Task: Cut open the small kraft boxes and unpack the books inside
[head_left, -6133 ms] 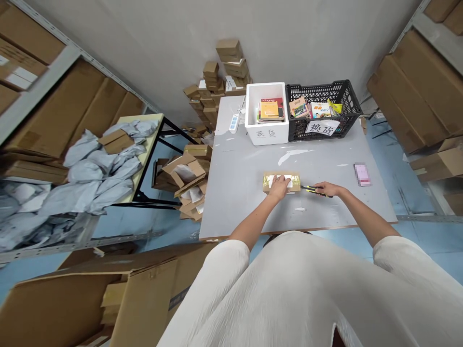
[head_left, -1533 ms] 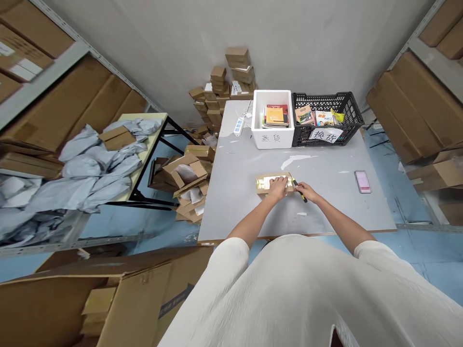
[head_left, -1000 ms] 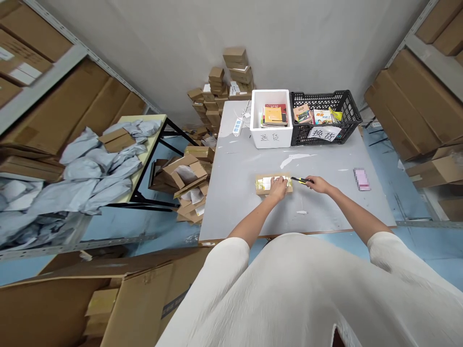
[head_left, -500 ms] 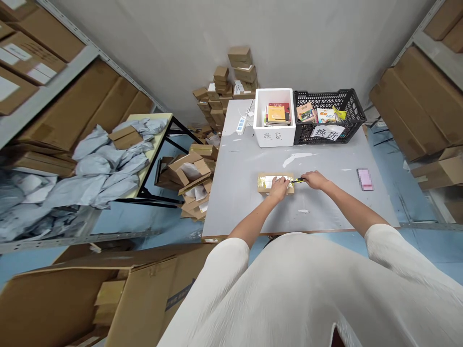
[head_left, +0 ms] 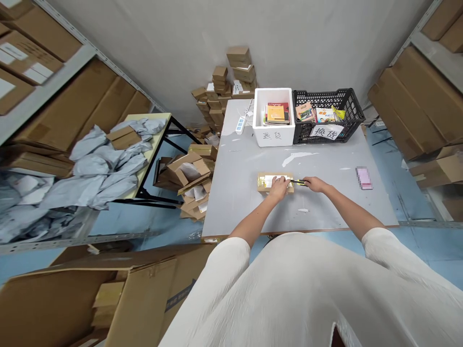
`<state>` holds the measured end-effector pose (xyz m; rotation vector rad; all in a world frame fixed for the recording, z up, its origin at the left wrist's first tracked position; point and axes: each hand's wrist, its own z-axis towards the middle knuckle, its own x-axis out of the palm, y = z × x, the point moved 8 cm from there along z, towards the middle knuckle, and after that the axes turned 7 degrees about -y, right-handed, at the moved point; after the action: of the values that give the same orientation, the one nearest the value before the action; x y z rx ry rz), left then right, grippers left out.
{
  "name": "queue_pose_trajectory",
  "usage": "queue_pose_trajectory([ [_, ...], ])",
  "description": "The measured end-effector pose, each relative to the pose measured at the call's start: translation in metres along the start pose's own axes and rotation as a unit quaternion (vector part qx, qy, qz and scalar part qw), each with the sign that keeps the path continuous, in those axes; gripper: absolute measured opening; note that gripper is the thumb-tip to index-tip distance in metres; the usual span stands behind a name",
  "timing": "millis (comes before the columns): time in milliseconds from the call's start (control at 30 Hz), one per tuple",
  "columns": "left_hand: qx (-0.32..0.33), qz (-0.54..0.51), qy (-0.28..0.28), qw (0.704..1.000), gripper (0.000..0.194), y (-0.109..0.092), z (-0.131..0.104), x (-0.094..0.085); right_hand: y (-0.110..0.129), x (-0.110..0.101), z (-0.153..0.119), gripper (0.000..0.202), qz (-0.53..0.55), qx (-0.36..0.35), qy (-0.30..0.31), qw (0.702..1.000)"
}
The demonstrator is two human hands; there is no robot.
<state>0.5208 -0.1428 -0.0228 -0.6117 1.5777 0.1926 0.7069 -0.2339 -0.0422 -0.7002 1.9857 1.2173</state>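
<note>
A small cardboard box [head_left: 262,183] with yellowish tape and a white label lies flat on the grey table [head_left: 238,207]. My left hand [head_left: 279,188] holds it down from above, its fingers bent over the label and the right part of the top. In my right hand [head_left: 315,184], closed around the handle, is a black and yellow utility knife [head_left: 298,182]. The knife points left, its tip at the right end of the box close to my left fingers. Whether the blade is inside the tape cannot be made out.
Behind the box stand a white foam box [head_left: 274,137] with books and a black crate [head_left: 356,118] with books and packets. A pink phone-like item [head_left: 363,178] lies at right, a power strip [head_left: 240,125] at back left. Opened cartons [head_left: 190,168] lean beside the table; grey mailing bags [head_left: 97,161] cover a side table.
My right hand has shifted slightly right, and the knife lies a little differently at the box's right end. My left hand and the box stay in place.
</note>
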Motion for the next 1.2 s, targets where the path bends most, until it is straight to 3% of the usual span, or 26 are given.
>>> queue_pose_trajectory([
  [100,-0.001,0.001,-0.001,1.0,0.057,0.0,0.0,-0.001,0.005,0.0,0.001,0.028,-0.004,-0.006,-0.005,1.0],
  [200,0.0,-0.001,-0.001,1.0,0.055,0.0,-0.001,-0.002,0.001,0.0,-0.006,0.025,0.032,-0.006,0.033,0.999],
  [400,0.001,0.006,0.003,1.0,0.058,-0.003,-0.002,-0.003,-0.014,0.015,-0.019,0.027,0.144,0.065,0.109,0.981],
  [633,-0.003,0.002,0.006,1.0,0.053,-0.003,-0.004,-0.006,-0.011,0.032,-0.025,0.025,0.227,0.048,0.105,0.967],
  [1000,-0.006,0.0,0.021,1.0,0.056,-0.004,-0.002,-0.007,-0.024,0.031,-0.024,0.026,0.21,0.043,0.075,0.974],
  [1200,0.008,0.006,0.022,1.0,0.059,-0.003,-0.001,-0.006,-0.01,0.037,-0.018,0.025,0.218,0.051,0.054,0.973],
])
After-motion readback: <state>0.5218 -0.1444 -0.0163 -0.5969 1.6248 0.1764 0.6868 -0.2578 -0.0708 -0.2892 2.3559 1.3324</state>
